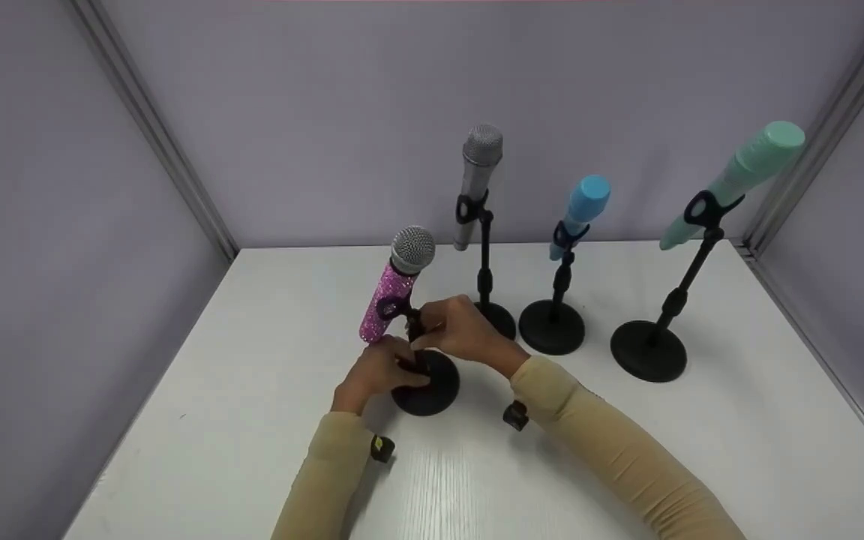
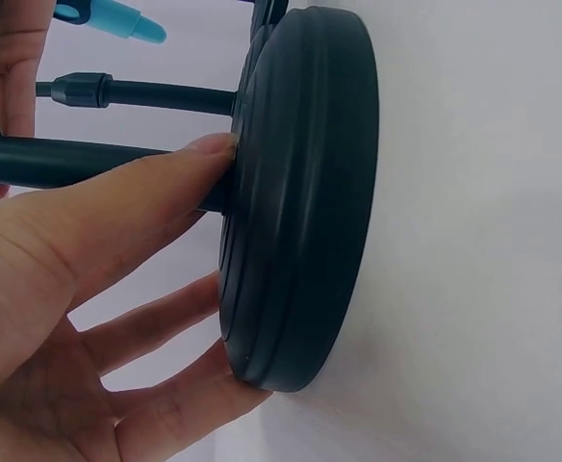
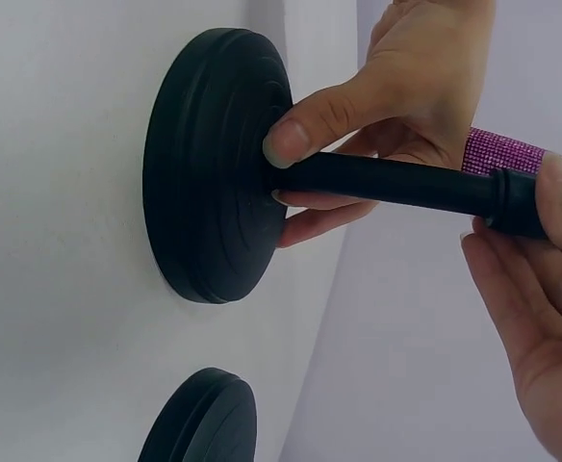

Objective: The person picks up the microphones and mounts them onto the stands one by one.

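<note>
A pink glittery microphone with a silver mesh head leans in the clip of a black desk stand on the white table. Low on that stand, my left hand holds the pole, thumb on one side and fingers on the other. In the left wrist view, its thumb and fingertips touch the round base. Higher up, my right hand pinches the pole's black collar between thumb and fingers. The microphone's lower end is just above my left hand.
Behind and to the right stand a silver microphone, a blue microphone and a mint green microphone, each on its own black stand. Grey panels wall the table at the back and sides.
</note>
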Tool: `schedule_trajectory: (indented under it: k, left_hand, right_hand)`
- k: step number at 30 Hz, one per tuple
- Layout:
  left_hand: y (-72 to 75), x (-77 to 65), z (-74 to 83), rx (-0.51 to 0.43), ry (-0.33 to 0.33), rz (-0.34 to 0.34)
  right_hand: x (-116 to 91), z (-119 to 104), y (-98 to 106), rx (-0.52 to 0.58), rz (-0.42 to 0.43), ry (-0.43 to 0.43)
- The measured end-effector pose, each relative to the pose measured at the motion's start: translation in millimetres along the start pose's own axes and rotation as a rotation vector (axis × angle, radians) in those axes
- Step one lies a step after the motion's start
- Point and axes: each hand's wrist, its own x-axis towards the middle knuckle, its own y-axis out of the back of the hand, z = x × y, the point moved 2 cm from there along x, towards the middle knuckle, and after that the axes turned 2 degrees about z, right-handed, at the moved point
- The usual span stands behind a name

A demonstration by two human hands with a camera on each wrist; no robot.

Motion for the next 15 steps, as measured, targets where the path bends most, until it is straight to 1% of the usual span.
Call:
schedule_trajectory:
  k: [3, 8, 12, 15]
  left_hand:
    - [0.2, 0.1, 0.7, 0.006, 0.011, -0.004]
    - [-0.1, 0.1, 1.4, 0.01, -0.001, 0.0]
    - [-0.2, -0.4, 1.8, 0.013, 0.006, 0.002]
    - [0.0, -0.9, 1.9, 0.009, 0.012, 0.006]
  right_hand:
    - [0.4, -1.8, 0.0, 0.005, 0.008, 0.001]
    - [0.1, -0.5, -0.9, -0.032, 0.032, 0.033]
    - [-0.8, -0.9, -1.5, -0.061, 0.054, 0.061]
    - [-1.2, -2.3, -1.8, -0.074, 0.064, 0.067]
